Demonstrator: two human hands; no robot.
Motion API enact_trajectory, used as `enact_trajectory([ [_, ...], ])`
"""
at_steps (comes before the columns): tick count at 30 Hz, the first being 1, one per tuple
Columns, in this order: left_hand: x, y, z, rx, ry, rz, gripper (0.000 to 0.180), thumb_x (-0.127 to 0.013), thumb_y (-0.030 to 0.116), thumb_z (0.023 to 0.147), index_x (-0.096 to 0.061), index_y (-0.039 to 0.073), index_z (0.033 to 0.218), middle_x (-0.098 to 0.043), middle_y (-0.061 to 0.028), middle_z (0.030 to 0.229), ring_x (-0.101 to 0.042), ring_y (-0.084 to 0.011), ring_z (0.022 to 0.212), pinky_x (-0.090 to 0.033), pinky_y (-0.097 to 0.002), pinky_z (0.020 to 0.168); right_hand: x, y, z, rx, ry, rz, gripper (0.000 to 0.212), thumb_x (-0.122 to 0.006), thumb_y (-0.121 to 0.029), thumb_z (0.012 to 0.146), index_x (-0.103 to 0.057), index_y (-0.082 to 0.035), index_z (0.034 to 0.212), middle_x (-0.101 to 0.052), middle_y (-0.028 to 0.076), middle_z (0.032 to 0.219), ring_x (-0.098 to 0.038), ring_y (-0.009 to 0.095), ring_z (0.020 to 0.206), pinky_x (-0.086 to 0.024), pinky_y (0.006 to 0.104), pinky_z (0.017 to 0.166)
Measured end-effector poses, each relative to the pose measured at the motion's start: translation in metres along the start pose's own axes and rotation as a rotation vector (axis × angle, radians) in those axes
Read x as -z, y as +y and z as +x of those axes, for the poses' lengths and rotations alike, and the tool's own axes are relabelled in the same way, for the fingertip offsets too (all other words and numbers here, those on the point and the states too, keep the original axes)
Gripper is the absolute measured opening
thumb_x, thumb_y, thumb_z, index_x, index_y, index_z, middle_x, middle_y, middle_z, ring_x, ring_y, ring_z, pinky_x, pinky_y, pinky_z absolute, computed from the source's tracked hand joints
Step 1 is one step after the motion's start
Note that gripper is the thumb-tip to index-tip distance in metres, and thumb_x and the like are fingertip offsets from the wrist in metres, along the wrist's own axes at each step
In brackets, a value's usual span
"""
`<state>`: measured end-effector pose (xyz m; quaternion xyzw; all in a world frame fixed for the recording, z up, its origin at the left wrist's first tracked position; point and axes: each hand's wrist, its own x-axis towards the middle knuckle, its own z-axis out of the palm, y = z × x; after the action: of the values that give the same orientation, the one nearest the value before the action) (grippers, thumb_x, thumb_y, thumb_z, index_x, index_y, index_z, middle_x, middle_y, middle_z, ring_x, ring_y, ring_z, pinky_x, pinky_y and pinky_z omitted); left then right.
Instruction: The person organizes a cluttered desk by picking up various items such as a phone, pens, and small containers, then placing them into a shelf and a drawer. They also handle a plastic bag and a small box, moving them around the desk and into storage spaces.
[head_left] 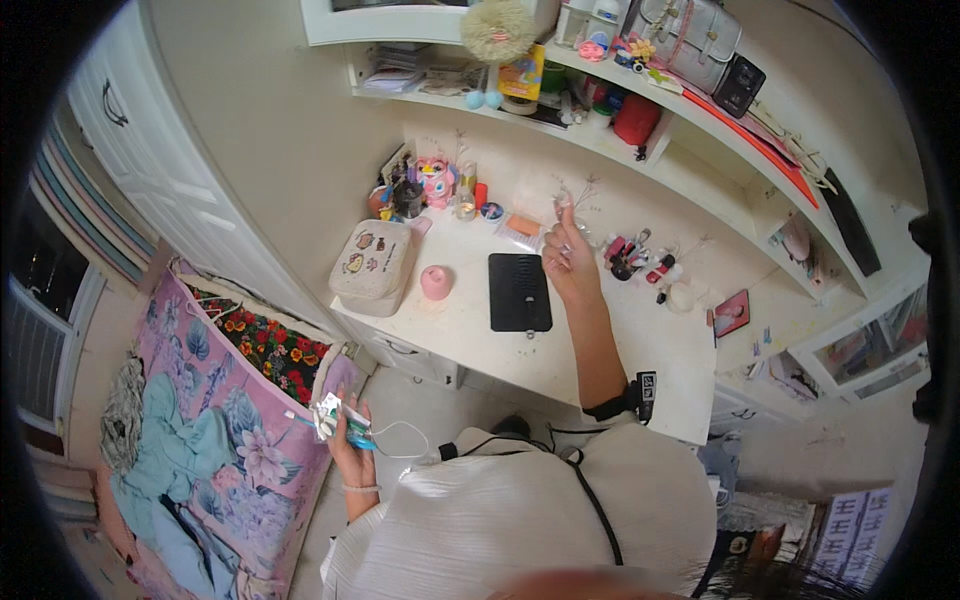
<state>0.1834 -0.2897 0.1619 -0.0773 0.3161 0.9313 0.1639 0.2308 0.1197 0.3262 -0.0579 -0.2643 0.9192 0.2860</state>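
Observation:
Low at the left, beside the bed, my left hand (352, 445) is closed round a bundle of small white and teal items (330, 418). A thin white cord (424, 437) loops out of it. My right hand (568, 258) is raised over the desk's back part, its fingers curled and a fingertip pointing up. Something small and clear seems to be at that fingertip, too small to name. Just left of this hand a flat black case (519, 292) lies on the white desk (450, 345). Further left are a pink round pot (436, 282) and a cream box with cartoon pictures (372, 262).
Cosmetics bottles (628, 258) stand at the desk's back right, near a small framed photo (731, 313). A pink figurine (435, 180) is at the back left. Shelves (700, 150) overhang the desk. A bed with floral bedding (250, 450) and teal clothes (185, 440) fills the lower left.

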Motion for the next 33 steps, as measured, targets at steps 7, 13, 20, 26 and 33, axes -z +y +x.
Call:
enact_trajectory([
  [7,0.069,0.059,-0.014,-0.134,0.056,-0.102,0.048,-0.047,0.006,0.099,-0.03,0.0,0.144,-0.041,-0.0166,0.147,-0.041,-0.0308,0.134,-0.038,-0.0477,0.112,0.045,0.084,-0.011,-0.191,0.367,0.444,0.021,-0.06,-0.03,0.095,-0.066,-0.014,0.109,-0.03,-0.007,0.053,-0.027,0.003,0.046,-0.023,0.0174,0.039],
  [13,0.105,0.076,-0.013,-0.105,0.108,-0.16,0.049,-0.047,0.005,0.099,-0.03,-0.001,0.144,-0.041,-0.0153,0.147,-0.04,-0.029,0.135,-0.036,-0.045,0.113,0.04,0.124,0.004,-0.209,0.355,0.169,0.027,-0.063,-0.032,0.094,-0.063,-0.012,0.112,-0.032,-0.009,0.054,-0.029,0.001,0.044,-0.023,0.0167,0.039],
  [20,0.125,0.069,0.034,-0.08,0.156,-0.227,0.049,-0.047,0.005,0.099,-0.031,0.0,0.145,-0.041,-0.0112,0.148,-0.04,-0.0242,0.135,-0.038,-0.0439,0.113,-0.017,0.094,0.141,0.548,0.112,-1.336,0.023,-0.066,-0.03,0.092,-0.073,-0.009,0.097,-0.057,0.003,0.06,-0.048,0.008,0.051,-0.036,0.0272,0.048],
  [26,0.111,0.071,0.075,-0.209,0.15,-0.219,0.048,-0.049,0.009,0.1,-0.034,-0.003,0.143,-0.044,-0.0167,0.143,-0.042,-0.0266,0.134,-0.039,-0.0443,0.112,-0.079,0.037,0.315,0.837,0.084,-2.112,0.028,-0.069,-0.031,0.086,-0.074,-0.004,0.088,-0.068,0.022,0.081,-0.067,0.032,0.073,-0.051,0.0421,0.067],
  [33,0.098,0.082,0.14,-0.275,0.342,-0.071,0.052,-0.052,0.015,0.099,-0.032,-0.002,0.145,-0.043,-0.009,0.147,-0.041,-0.0242,0.135,-0.039,-0.0392,0.11,-0.064,0.025,0.396,0.96,0.201,-2.517,0.048,-0.071,-0.05,0.08,-0.068,-0.001,0.082,-0.066,0.021,0.084,-0.064,0.04,0.083,-0.051,0.0484,0.073],
])
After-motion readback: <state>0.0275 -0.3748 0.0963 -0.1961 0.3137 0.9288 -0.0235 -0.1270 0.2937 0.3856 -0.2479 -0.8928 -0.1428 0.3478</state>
